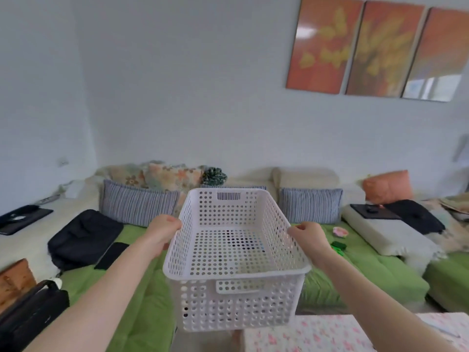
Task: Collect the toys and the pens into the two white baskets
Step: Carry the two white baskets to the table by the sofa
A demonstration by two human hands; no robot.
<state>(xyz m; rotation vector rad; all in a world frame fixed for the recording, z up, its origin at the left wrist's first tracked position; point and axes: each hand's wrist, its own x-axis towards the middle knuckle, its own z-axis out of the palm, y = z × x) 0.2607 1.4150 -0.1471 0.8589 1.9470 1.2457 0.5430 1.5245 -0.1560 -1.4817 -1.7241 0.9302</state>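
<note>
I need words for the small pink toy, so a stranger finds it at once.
Look at the green sofa seat, to the right of the white basket. A small round pink toy lies there, just behind a green toy; only it is pink.

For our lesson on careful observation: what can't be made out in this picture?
Head view:
- pink toy: too small and blurred to identify.
- green toy: blurred, partly behind the right hand.
- sofa: middle hidden behind the basket.
- pens, second basket: not in frame.
</note>
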